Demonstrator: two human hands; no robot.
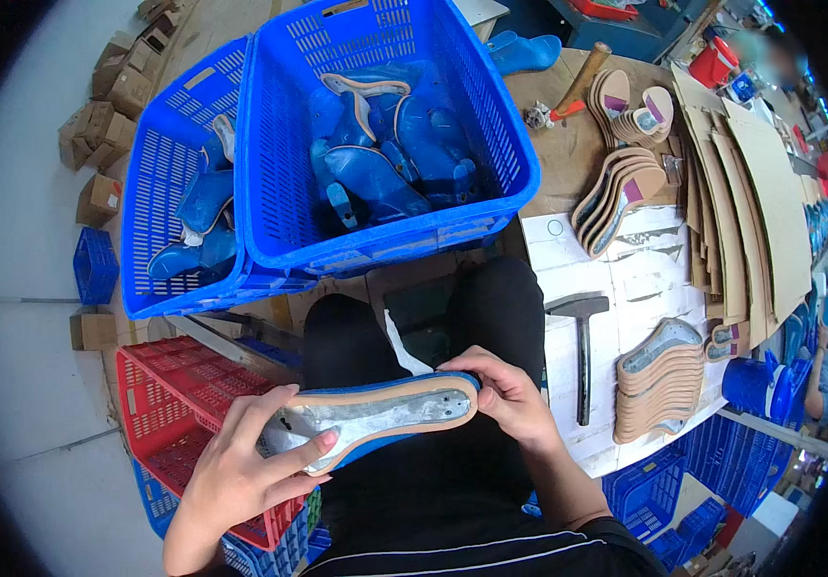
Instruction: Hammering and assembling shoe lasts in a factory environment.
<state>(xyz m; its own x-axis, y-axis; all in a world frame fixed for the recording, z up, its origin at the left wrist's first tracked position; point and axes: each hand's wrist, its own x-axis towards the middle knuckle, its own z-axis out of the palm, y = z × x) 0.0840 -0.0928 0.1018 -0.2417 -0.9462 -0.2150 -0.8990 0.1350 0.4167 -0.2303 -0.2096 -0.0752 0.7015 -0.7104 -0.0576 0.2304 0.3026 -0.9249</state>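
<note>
Above my lap I hold a blue shoe last [376, 445] with its sole side up. A tan-rimmed insole [390, 413] with a grey-silver middle lies along that sole. My left hand [246, 460] grips the broad front end, thumb on the insole and fingers round the edge. At the heel end, my right hand [508, 396] is closed on the last, thumb and fingers pressed at its rim. A torn white strip [401, 344] sticks up from the last's far edge near the right fingers. What fastens the insole is not visible.
Ahead stand two blue crates [385, 240] of blue lasts. On the right-hand table lie a black hammer [582, 356], a stack of insoles [659, 389], more insoles [616, 197], a wooden-handled tool [582, 77] and cardboard sheets [760, 202]. A red crate [169, 380] stands left.
</note>
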